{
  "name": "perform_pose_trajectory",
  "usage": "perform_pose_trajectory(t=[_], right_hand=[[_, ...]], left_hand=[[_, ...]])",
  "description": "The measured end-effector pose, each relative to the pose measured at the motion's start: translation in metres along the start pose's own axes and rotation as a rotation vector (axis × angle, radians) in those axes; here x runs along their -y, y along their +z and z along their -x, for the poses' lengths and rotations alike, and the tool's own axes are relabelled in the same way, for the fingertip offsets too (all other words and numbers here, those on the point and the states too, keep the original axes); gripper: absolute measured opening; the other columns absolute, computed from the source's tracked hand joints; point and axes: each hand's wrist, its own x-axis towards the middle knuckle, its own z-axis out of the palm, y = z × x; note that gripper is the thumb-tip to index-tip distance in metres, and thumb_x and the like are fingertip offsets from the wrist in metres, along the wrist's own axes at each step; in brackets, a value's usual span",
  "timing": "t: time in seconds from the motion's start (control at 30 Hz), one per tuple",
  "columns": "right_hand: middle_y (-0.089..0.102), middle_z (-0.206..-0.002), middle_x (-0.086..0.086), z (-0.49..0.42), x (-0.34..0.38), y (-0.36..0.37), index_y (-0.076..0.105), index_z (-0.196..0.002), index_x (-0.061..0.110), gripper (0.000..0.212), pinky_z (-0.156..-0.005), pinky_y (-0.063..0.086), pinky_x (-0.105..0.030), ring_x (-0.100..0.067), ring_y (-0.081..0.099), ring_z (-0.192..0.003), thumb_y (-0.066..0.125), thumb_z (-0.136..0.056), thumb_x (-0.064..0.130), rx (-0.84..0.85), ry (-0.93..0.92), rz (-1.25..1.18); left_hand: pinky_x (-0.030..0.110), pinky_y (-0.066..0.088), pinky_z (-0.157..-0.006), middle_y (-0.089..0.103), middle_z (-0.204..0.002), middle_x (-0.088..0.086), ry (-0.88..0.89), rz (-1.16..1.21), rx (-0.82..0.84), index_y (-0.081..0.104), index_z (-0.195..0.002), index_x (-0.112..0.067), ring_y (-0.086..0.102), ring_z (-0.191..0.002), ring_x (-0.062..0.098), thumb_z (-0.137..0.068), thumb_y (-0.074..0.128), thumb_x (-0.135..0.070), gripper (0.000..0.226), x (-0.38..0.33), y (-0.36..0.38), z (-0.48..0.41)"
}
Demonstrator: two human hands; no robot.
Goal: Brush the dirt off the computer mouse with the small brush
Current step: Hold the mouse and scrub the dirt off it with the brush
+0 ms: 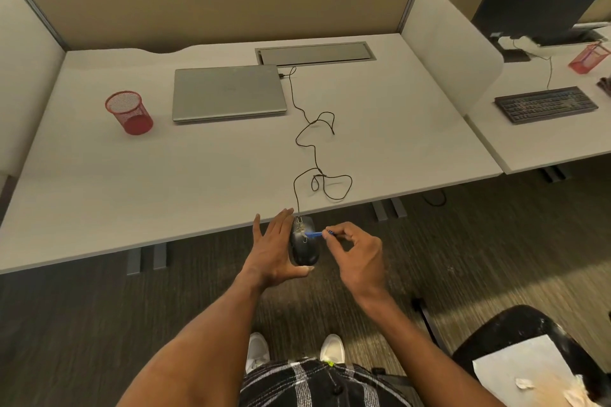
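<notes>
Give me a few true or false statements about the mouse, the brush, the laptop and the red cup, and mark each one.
1. The mouse lies flat on the desk. False: the left hand holds it in the air, just off the desk's near edge.
2. The right hand pinches the brush. True.
3. The laptop is open. False: its lid is closed.
4. The brush tip is over the mouse's front half, near the cable end. True.
5. The cup stands to the right of the laptop. False: it stands to its left.
</notes>
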Motion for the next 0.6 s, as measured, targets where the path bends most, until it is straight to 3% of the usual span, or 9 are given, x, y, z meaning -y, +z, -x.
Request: perform_pose_trajectory(t=[0.17, 0.33, 0.6], right_hand=[[0.072, -0.084, 0.017, 0.0028, 0.004, -0.004, 0.075, -0.094, 0.025, 0.006, -0.067, 0.058, -0.016, 0.002, 0.069, -0.079, 0.078, -0.091, 0.021, -0.023, 0.032, -0.007], [0.073, -0.087, 0.014, -0.0024, 0.0076, -0.0022, 0.076, -0.1, 0.019, 0.009, -0.069, 0.055, -0.01, 0.004, 0.07, -0.083, 0.077, -0.092, 0.018, -0.061, 0.024, -0.037], [0.072, -0.083, 0.014, -0.0003, 0.0041, -0.0034, 0.075, -0.095, 0.02, 0.005, -0.065, 0.053, -0.007, 0.005, 0.069, -0.082, 0.078, -0.091, 0.017, 0.001, 0.066, -0.029]], left_hand=[[0.062, -0.019, -0.122, 0.004, -0.175, 0.001, -0.003, -0.018, 0.011, 0.005, -0.165, -0.019, -0.001, -0.161, 0.017, -0.067, 0.063, -0.091, 0.135, 0.0015, 0.0002, -0.0018], [0.062, -0.02, -0.123, 0.006, -0.175, 0.001, 0.003, -0.005, 0.007, 0.006, -0.164, -0.02, 0.0, -0.161, 0.017, -0.066, 0.064, -0.09, 0.134, -0.0004, 0.0004, -0.0029], [0.061, -0.021, -0.122, 0.004, -0.175, 0.001, 0.005, -0.025, 0.016, 0.005, -0.166, -0.019, -0.002, -0.161, 0.017, -0.066, 0.062, -0.092, 0.136, 0.0014, 0.0027, -0.0046]])
